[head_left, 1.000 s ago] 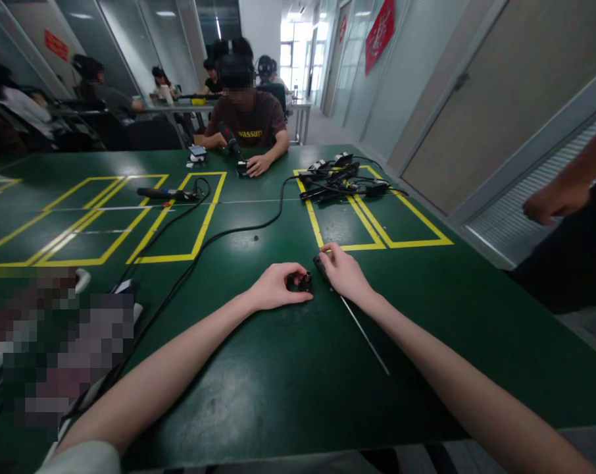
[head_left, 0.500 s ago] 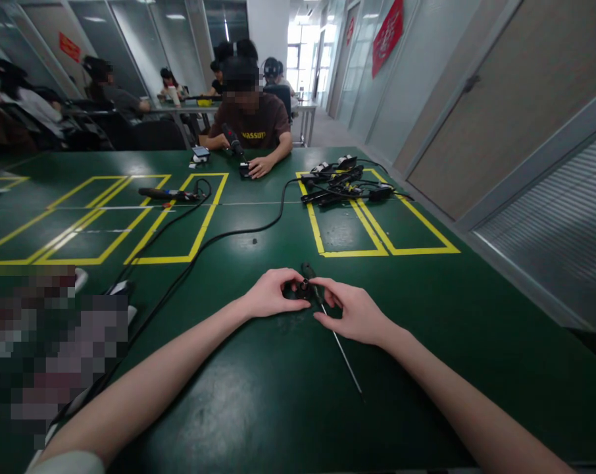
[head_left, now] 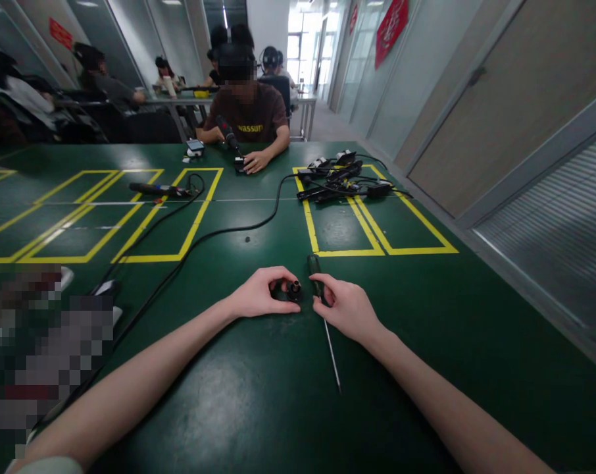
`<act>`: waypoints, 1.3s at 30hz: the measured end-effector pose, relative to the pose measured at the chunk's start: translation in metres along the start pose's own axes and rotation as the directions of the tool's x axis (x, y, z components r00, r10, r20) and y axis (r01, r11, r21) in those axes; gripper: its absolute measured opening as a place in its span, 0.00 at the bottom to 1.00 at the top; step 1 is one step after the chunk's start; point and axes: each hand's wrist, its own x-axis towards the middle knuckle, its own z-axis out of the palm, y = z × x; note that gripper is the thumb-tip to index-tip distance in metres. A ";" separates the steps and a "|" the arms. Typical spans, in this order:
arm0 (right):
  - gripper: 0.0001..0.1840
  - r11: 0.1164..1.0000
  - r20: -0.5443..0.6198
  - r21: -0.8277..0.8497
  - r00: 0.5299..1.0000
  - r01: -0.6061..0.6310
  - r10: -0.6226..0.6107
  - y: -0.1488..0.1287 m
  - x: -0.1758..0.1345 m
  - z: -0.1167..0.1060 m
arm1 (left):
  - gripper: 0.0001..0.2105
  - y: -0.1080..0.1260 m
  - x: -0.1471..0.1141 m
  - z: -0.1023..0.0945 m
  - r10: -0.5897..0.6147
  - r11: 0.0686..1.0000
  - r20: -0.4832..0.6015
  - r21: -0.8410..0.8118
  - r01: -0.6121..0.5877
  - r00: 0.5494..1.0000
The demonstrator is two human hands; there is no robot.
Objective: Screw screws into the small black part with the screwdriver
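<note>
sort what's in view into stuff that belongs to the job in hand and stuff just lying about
Apparently in the job:
small black part, cupped by the left hand
screwdriver, handle in the right hand

Apparently just lying about:
heap of black cabled gear
dark-handled tool left of that

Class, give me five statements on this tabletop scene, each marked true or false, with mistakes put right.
1. The left hand curves around a small, round black part. True.
2. The right hand is at a long, dark-handled metal screwdriver. True.
3. The screwdriver's tip points away from the camera. False: towards the camera.
4. Tangled black cables lie across rectangles of yellow tape on the glossy green tabletop. True.
5. Those cables lie nearer the camera than the screwdriver. False: farther away.
</note>
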 end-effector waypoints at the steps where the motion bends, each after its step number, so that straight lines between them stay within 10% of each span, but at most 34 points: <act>1: 0.21 1.000 0.001 0.005 1.000 0.003 -0.003 0.001 0.001 -0.001 | 0.18 -0.001 0.001 -0.001 0.005 1.000 -0.005 -0.009 -0.005 1.000; 26: 0.16 0.996 0.039 0.052 0.996 0.072 -0.074 0.004 0.005 -0.008 | 0.13 0.043 0.004 -0.055 0.130 0.989 -0.186 0.090 -0.114 0.974; 34: 0.15 0.997 0.052 0.052 0.997 0.049 -0.052 0.003 0.007 -0.008 | 0.16 -0.022 0.011 -0.057 0.035 0.983 0.032 0.177 -0.040 0.999; 39: 0.15 0.997 0.050 0.058 0.997 0.057 -0.060 0.002 0.007 -0.010 | 0.29 -0.021 0.008 -0.052 0.027 0.958 0.147 0.280 -0.067 0.989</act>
